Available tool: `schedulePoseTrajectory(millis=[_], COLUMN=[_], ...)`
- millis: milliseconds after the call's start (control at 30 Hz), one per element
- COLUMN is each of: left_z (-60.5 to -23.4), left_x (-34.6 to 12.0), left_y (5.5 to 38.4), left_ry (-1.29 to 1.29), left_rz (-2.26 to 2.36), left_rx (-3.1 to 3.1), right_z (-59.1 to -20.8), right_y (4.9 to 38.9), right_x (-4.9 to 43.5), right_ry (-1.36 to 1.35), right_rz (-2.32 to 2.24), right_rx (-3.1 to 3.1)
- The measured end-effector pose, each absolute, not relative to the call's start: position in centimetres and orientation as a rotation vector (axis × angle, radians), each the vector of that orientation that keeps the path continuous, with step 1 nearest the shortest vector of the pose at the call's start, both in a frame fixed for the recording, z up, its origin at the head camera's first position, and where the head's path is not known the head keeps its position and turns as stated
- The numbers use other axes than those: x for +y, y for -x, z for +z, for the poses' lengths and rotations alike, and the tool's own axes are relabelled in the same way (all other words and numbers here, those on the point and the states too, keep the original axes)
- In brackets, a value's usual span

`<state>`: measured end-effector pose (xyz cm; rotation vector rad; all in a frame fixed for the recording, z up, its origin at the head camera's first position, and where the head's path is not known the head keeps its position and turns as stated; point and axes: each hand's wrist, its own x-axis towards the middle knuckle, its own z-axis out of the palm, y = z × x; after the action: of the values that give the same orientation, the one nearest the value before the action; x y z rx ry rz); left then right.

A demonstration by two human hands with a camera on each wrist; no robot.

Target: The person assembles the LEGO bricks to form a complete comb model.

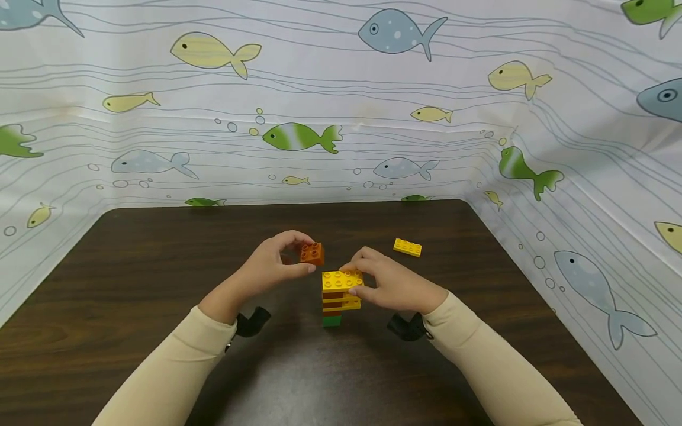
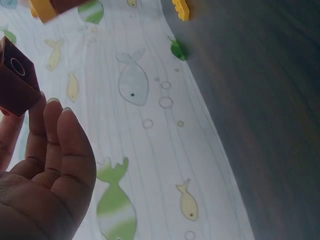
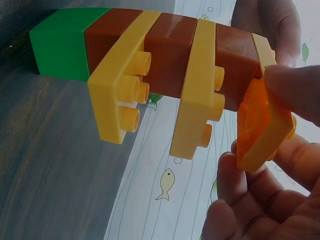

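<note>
A toy-brick tower stands upright on the table, with a green brick (image 3: 60, 47) at its foot. Above it alternate brown bricks (image 3: 170, 50) and yellow plates (image 3: 197, 95) whose studded ends jut out to the right. At the top, my right hand (image 1: 391, 281) pinches the overhanging end of the uppermost yellow plate (image 1: 335, 281), its hollow underside visible in the right wrist view. My left hand (image 1: 269, 266) holds an orange-brown brick (image 1: 312, 254) between thumb and fingers, studs up, just left of the tower top and apart from it.
Behind my right hand, a loose yellow plate (image 1: 407, 247) lies on the dark wooden table (image 1: 133, 307). A fish-patterned curtain (image 1: 309, 100) rises along the table's back and right edges. Black wrist mounts (image 1: 253, 322) hang below both wrists.
</note>
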<state>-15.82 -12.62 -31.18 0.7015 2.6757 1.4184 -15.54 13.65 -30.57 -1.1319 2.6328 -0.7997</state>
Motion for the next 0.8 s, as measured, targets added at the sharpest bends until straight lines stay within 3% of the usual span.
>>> schedulePoseTrajectory(millis=[800], left_z=[-31.6], left_x=[-9.9], left_y=[13.9], left_ry=[-0.921], left_rz=[1.320], left_rx=[2.712], right_z=[-30.8], right_y=[15.6], right_x=[13.9], right_ry=[1.147], right_rz=[-0.850], right_rx=[2.593])
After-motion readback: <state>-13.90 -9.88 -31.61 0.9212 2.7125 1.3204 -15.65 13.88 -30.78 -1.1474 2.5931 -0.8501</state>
